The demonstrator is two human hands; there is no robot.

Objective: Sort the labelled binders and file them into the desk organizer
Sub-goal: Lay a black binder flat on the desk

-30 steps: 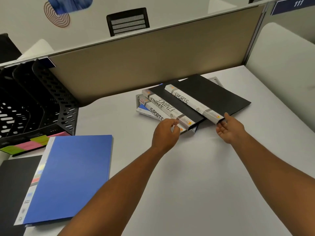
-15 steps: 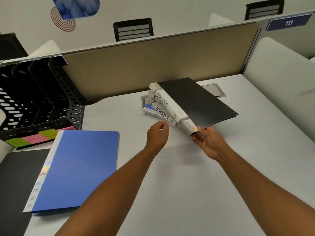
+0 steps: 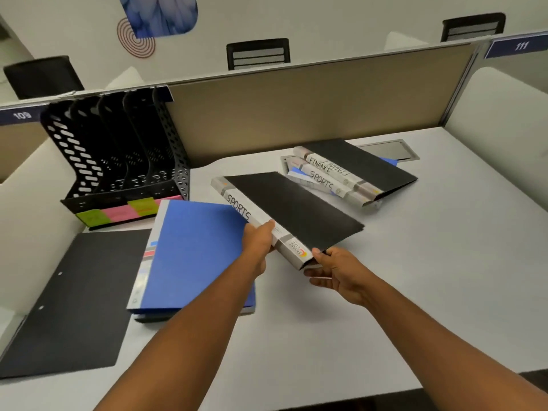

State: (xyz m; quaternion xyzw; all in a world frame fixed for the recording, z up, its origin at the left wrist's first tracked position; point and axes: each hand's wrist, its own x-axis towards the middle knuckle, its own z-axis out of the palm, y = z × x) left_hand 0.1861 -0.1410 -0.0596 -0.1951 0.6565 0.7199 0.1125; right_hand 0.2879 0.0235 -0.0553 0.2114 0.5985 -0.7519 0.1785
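A black binder with SPORTS on its white spine (image 3: pixel 293 210) is held above the desk between both hands. My left hand (image 3: pixel 257 246) grips the spine near its middle. My right hand (image 3: pixel 338 271) pinches the near corner. Its far end overlaps the blue binder (image 3: pixel 195 253) lying flat on the desk. A stack of binders (image 3: pixel 350 173) marked FINANCE and SPORTS lies at the back right. The black mesh desk organizer (image 3: pixel 118 155) stands at the back left with several empty slots and coloured sticky labels (image 3: pixel 118 213) on its front.
A black folder (image 3: pixel 74 298) lies flat at the near left, partly under the blue binder. A metal cable hatch (image 3: pixel 388 149) sits in the desk behind the stack. A beige partition (image 3: pixel 296 108) closes the back and a white divider (image 3: pixel 504 108) the right.
The black SPORTS binder has come off the stack and moved left toward the blue binder. My left hand has taken hold of its spine; my right hand keeps the corner.
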